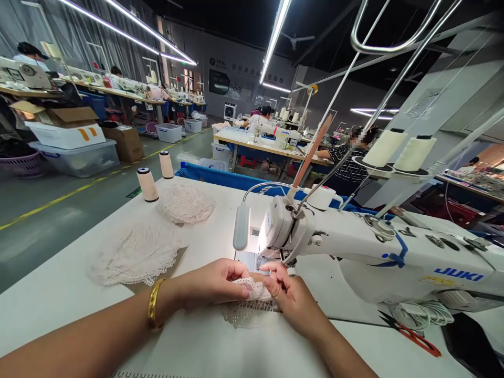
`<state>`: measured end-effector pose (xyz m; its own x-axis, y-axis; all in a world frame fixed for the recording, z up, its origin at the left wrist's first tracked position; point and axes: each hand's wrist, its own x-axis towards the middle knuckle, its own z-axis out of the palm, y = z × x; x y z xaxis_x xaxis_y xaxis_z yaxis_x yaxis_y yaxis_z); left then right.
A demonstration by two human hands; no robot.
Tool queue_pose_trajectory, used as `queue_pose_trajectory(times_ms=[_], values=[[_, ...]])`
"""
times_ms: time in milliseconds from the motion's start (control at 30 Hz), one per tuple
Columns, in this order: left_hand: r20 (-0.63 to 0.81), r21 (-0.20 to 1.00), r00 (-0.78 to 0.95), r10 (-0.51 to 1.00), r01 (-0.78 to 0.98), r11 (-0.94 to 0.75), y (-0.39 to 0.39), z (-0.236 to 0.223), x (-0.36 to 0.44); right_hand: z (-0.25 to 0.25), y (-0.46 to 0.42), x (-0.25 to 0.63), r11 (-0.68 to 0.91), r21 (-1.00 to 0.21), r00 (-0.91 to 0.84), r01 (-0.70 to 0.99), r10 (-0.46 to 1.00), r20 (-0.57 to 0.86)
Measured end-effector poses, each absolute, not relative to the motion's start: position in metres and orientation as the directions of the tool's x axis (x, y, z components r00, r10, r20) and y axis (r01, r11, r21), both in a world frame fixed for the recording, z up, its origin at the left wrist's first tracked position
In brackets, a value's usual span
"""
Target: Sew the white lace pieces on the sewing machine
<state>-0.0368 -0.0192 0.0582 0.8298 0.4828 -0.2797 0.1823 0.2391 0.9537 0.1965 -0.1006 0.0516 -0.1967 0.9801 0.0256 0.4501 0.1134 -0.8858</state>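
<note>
I hold a small lace piece [252,291] between both hands on the white counter [59,299], just in front of the needle area of the sewing machine [378,257]. My left hand [212,283] is closed on its left edge, thumb on top and fingers curled under; my right hand [289,296] pinches its right edge with fingertips close together. The lace lies crosswise, its long axis running left to right between my hands, and its far edge is just short of the lit needle plate [252,260], straight ahead of me. My right hand is slightly nearer the needle. More lace hangs loose below my fingers.

The machine arm reads "JUKI" in blue; the same word shows on a machine farther back. To my left lie two stacks of lace [136,254], and beyond them stand two thread cones [147,185]. Red-handled scissors [417,336] lie at the right, near a coiled cord.
</note>
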Motion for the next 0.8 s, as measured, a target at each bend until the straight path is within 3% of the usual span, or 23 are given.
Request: queue_pose_trajectory(times_ms=[367,800], values=[[-0.34,0.907,0.738,0.582,0.093,0.411,-0.023,0.064,-0.032,0.052,-0.102,0.193,0.046,-0.938,-0.222,0.343,0.975,-0.033],[-0.358,0.909,0.721,0.594,0.122,0.4,-0.026,0.071,-0.031,0.048,-0.101,0.194,0.04,-0.935,-0.205,0.351,0.978,-0.035]])
